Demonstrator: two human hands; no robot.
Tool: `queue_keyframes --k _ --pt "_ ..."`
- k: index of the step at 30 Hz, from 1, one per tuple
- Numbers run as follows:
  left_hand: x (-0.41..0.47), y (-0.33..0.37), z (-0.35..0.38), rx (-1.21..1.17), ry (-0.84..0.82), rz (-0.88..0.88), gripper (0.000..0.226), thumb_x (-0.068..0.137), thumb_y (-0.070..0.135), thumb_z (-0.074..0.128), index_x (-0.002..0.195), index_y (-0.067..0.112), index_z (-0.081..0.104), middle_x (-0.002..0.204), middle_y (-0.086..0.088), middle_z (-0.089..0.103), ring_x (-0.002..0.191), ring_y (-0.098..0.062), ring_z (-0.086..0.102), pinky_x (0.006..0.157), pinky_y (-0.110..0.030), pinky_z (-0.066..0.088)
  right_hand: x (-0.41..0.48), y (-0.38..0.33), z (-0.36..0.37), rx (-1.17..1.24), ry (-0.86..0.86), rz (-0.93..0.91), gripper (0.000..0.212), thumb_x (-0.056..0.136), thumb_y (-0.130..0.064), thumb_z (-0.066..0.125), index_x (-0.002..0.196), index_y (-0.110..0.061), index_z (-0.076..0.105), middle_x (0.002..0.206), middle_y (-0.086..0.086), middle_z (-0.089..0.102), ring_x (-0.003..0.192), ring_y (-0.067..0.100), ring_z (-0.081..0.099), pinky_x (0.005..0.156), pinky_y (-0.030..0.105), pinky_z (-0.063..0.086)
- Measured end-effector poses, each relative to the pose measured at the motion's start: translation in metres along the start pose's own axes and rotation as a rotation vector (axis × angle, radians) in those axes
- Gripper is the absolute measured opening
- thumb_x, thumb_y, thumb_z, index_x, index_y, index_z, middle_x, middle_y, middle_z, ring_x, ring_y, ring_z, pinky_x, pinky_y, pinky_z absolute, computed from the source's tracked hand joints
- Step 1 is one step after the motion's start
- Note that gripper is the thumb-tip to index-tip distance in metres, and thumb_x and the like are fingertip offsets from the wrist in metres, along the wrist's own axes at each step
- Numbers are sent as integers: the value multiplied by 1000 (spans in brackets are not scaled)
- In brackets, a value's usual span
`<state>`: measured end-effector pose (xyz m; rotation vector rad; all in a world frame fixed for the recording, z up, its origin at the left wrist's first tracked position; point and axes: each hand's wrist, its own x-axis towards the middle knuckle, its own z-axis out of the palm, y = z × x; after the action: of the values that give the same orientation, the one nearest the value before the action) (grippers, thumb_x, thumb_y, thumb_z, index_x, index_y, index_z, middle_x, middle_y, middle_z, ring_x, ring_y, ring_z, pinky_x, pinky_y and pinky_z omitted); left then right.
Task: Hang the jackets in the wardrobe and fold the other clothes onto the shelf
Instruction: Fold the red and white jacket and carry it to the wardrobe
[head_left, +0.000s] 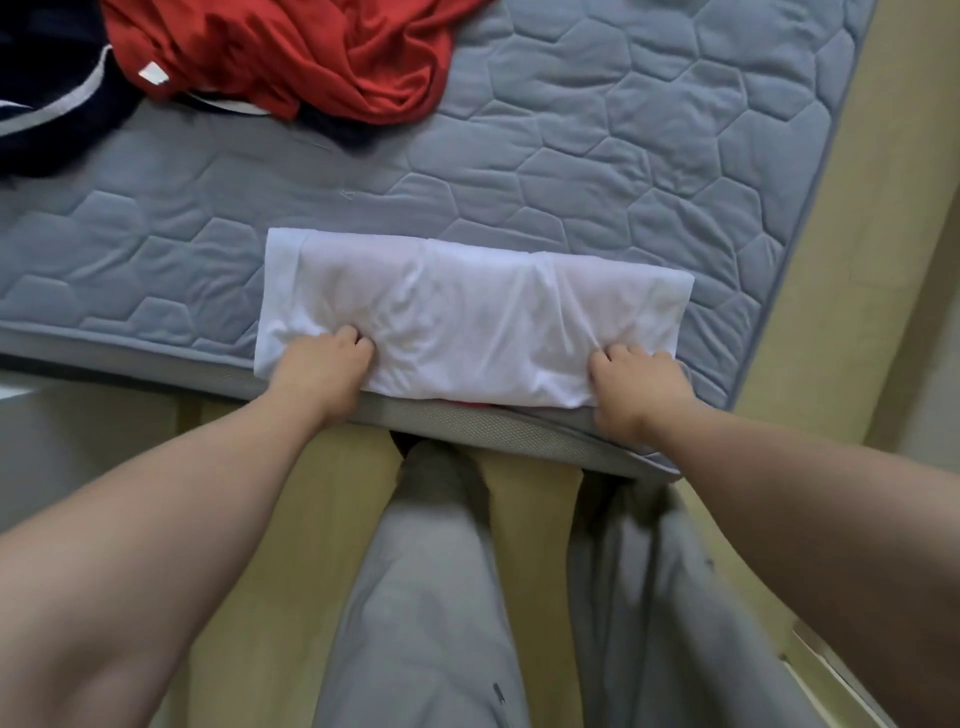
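Two grey trouser legs (426, 597) fill the bottom of my remote head-camera view, standing on a pale yellow floor (291, 519) at the bed's edge. Just beyond, both bare hands clutch the white garment (467, 317). The left hand (332, 364) has its fingers curled into the cloth near the left end, the right hand (634, 384) near the right end. The white garment lies folded in a long band along the near edge of the grey quilted mattress (623, 156). Farther back, top left, a crumpled red garment (291, 57) lies against a dark navy garment (41, 104) with a white stripe.
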<state>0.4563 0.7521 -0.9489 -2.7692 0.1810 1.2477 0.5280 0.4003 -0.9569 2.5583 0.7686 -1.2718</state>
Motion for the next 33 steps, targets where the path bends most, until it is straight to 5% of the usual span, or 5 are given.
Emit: queue_keyframes --k 4,7,15,25,33 --pt "13 -2 -25 -242 382 -26 21 76 -2 62 95 3 57 94 -19 55 82 -41 55 63 -48 44 20 3 -32 195 351 124 22 86 -16 51 107 -13 53 108 12 50 98 37 50 70 39 34" --pt "38 -12 -51 -220 521 -81 25 78 -3 61 101 5 56 103 -18 53 92 -39 50 73 -48 39 49 14 -60 206 411 180 45 79 -14 57 123 -17 47 124 12 48 115 36 45 90 45 37" --pt "95 -39 -73 -162 73 -111 35 76 12 64 108 15 49 114 -14 54 109 -37 53 87 -43 42 97 38 -100 180 -183 219 47 71 -24 76 115 -18 61 115 7 65 108 32 62 88 38 49" --pt "89 -57 -62 -155 -52 -346 25 81 16 60 100 24 46 107 -11 57 106 -43 55 82 -47 46 87 51 -81 218 -155 294 31 74 -20 76 99 -13 60 105 10 64 86 30 55 74 33 50" --pt "102 -40 -80 -193 -75 -176 32 75 18 64 100 18 44 112 -11 56 106 -35 55 85 -40 38 91 33 -104 234 -207 190 59 73 -16 68 128 -20 47 118 4 58 119 35 57 107 54 41"
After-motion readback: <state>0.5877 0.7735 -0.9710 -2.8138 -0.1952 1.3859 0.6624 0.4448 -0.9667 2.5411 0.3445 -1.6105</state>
